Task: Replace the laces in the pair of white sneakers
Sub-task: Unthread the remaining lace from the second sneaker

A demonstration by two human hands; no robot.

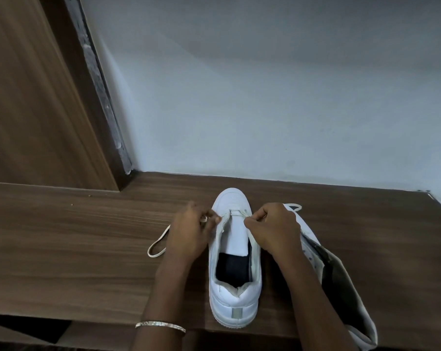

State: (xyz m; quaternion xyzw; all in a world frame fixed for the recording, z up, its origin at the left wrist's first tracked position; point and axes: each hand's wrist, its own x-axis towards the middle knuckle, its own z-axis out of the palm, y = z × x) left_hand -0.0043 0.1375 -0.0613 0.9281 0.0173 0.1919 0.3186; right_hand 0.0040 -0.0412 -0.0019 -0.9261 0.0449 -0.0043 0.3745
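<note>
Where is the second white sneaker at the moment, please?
In the head view, the second white sneaker lies tipped on the brown wooden table, right of the upright white sneaker.

- The place looked like a plain room in a home.
- A brown wood-grain laminate ledge (75, 236) ran along a bare, pale painted wall (265, 97).
- A tall brown wood-grain panel (24, 97), either a door or a cupboard side, stood at the left, edged by a rough grey plaster strip (97, 79).
- A white low-top sneaker (236, 297) stood on the ledge.
</note>
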